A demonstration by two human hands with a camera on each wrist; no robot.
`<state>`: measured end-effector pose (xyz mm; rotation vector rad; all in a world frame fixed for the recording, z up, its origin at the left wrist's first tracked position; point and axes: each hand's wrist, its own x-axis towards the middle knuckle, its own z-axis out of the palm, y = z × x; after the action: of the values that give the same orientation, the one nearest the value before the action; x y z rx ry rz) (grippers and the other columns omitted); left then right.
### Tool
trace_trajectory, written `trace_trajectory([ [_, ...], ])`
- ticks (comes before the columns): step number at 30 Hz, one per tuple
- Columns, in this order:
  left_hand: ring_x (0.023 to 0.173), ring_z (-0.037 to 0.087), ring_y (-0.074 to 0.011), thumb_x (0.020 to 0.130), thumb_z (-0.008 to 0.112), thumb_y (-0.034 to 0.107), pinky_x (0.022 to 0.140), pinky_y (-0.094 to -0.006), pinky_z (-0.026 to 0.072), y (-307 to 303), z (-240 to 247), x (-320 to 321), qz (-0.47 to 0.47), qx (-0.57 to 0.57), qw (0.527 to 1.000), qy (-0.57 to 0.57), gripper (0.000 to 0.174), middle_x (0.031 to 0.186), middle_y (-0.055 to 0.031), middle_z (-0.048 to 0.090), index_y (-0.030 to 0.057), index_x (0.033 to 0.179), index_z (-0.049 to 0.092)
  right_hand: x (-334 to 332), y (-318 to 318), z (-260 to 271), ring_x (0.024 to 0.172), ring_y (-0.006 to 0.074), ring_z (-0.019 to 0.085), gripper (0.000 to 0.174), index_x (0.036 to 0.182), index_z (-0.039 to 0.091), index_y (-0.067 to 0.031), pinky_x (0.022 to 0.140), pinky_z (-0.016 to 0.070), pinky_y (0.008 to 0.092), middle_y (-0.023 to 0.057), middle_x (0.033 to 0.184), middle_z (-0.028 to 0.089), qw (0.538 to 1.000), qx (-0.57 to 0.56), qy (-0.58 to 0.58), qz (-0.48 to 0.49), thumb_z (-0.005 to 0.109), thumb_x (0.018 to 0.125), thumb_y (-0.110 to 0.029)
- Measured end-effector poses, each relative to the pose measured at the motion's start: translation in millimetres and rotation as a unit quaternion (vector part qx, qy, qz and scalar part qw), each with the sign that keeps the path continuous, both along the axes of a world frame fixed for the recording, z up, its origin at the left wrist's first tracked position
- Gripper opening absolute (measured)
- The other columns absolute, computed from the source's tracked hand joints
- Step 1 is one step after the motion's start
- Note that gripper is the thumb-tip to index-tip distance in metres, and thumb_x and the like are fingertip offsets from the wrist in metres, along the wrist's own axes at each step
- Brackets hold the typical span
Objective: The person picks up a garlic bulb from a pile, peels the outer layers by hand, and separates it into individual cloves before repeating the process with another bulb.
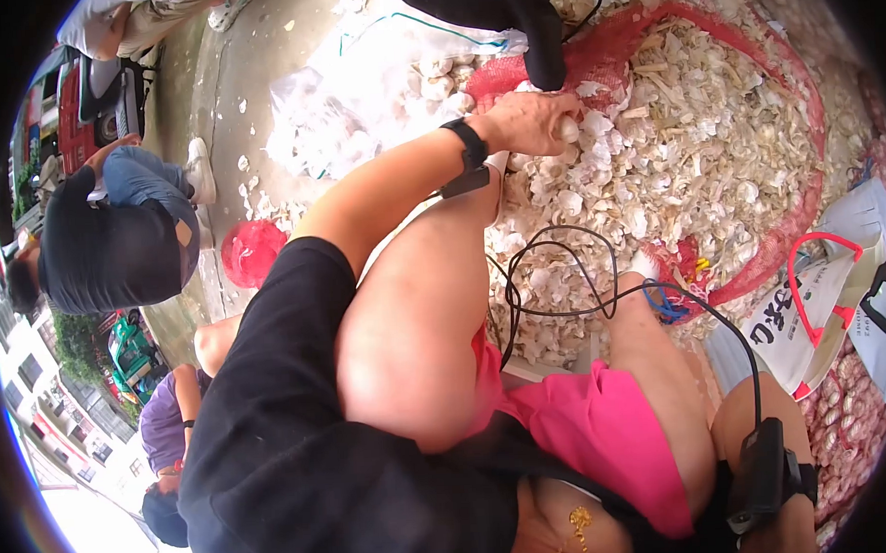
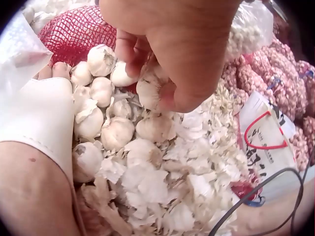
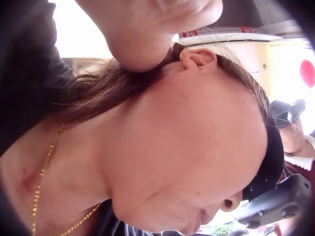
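My left hand pinches a white garlic bulb between thumb and fingers, just above a heap of loose bulbs. Papery garlic skins lie thickly beneath and beside it. Red mesh netting shows behind the bulbs in the left wrist view. My right hand is raised to the side of the head, against the hair near the ear; its fingertips are largely out of sight. Only the right forearm, with its wrist device, appears in the head view.
A white sandal stands against the bulbs. A black cable loops over the skins. A paper bag with red handles and pink netted garlic lie at one side. Other people sit nearby.
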<state>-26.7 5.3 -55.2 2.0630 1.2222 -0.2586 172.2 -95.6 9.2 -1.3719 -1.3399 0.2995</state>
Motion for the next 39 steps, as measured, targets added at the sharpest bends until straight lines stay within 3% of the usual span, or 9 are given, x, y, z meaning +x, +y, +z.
trace_trajectory([
  [3,0.086,0.065,-0.0155,0.086,0.06,0.02,0.071,-0.0302,0.0521,1.9,-26.0,-12.1,0.109,-0.124,0.943,-0.288,0.04,0.104,-0.0034,0.063,0.0135,0.125,0.054,1.0,0.2,-1.4,0.114,0.0242,0.055,0.018,0.103,0.059,-0.0098,0.107,0.0352,0.0485,0.0064,0.116,0.06,1.0,-0.001,0.002,0.0,0.058,0.094,-0.025],
  [10,0.084,0.066,-0.0127,0.089,0.058,0.016,0.065,-0.022,0.0535,22.7,31.9,-1.9,0.237,-0.443,0.735,-0.456,0.04,0.106,-0.005,0.062,0.0056,0.127,0.052,1.3,7.5,6.7,0.113,0.0246,0.056,0.016,0.101,0.06,-0.0093,0.107,0.0352,0.049,0.0068,0.114,0.06,0.999,0.025,0.021,0.009,0.06,0.093,-0.024],
  [14,0.078,0.064,-0.0102,0.09,0.061,0.021,0.062,-0.0201,0.0512,34.0,66.3,9.7,0.214,-0.429,0.749,-0.457,0.037,0.103,-0.0034,0.062,0.007,0.124,0.056,22.7,22.7,60.5,0.112,0.0248,0.056,0.015,0.099,0.06,-0.009,0.106,0.0351,0.0493,0.007,0.113,0.06,0.99,0.132,0.047,0.02,0.061,0.093,-0.023],
  [20,0.072,0.06,-0.0101,0.086,0.068,0.03,0.064,-0.023,0.0487,31.8,85.4,42.9,0.024,-0.271,0.93,-0.249,0.039,0.094,0.0001,0.064,0.0095,0.118,0.061,93.0,27.8,232.0,0.111,0.0252,0.056,0.014,0.097,0.06,-0.0086,0.106,0.0351,0.0497,0.0073,0.111,0.06,0.879,0.469,0.004,0.089,0.062,0.092,-0.021],
  [23,0.078,0.061,-0.0114,0.087,0.068,0.031,0.069,-0.0264,0.0502,25.8,95.2,52.9,0.018,-0.298,0.911,-0.286,0.042,0.093,-0.0016,0.064,0.0084,0.121,0.059,103.0,30.1,255.8,0.111,0.0254,0.056,0.013,0.096,0.061,-0.0084,0.106,0.035,0.0499,0.0075,0.11,0.061,0.845,0.526,-0.005,0.098,0.063,0.092,-0.021],
  [29,0.103,0.063,-0.0165,0.089,0.07,0.016,0.091,-0.0279,0.0507,10.1,90.7,61.9,0.133,-0.427,0.711,-0.543,0.053,0.114,-0.0086,0.064,0.0051,0.135,0.047,92.1,52.2,84.7,0.083,0.0162,0.064,0.018,0.1,0.063,0.0009,0.073,0.05,0.0283,0.0121,0.101,0.067,0.987,0.021,0.14,0.078,0.058,0.098,-0.016],
  [34,0.115,0.056,-0.0136,0.082,0.077,0.009,0.099,-0.0284,0.0462,5.7,103.6,62.1,0.198,-0.305,0.719,-0.593,0.066,0.124,-0.0052,0.06,0.0075,0.139,0.044,62.7,51.2,52.7,0.09,0.0178,0.066,0.037,0.124,0.056,0.0049,0.071,0.0549,0.027,0.0154,0.111,0.065,0.903,-0.312,0.238,0.176,0.052,0.102,-0.024],
  [37,0.116,0.054,-0.0119,0.081,0.076,0.004,0.099,-0.0288,0.0461,3.0,107.1,66.0,0.166,-0.251,0.756,-0.581,0.066,0.129,-0.0021,0.055,0.0077,0.139,0.044,50.7,48.5,47.4,0.102,0.0199,0.064,0.051,0.137,0.041,0.0052,0.083,0.0549,0.031,0.0148,0.124,0.058,0.765,-0.342,0.469,0.28,0.055,0.1,-0.026],
  [39,0.119,0.053,-0.013,0.081,0.074,0.0,0.103,-0.0297,0.0441,-2.9,103.1,68.1,0.135,-0.169,0.812,-0.542,0.066,0.13,-0.0024,0.054,0.0072,0.14,0.044,43.8,45.5,50.5,0.104,0.0193,0.062,0.05,0.136,0.042,0.0055,0.087,0.0535,0.0312,0.0139,0.123,0.058,0.776,-0.332,0.454,0.287,0.058,0.099,-0.023],
])
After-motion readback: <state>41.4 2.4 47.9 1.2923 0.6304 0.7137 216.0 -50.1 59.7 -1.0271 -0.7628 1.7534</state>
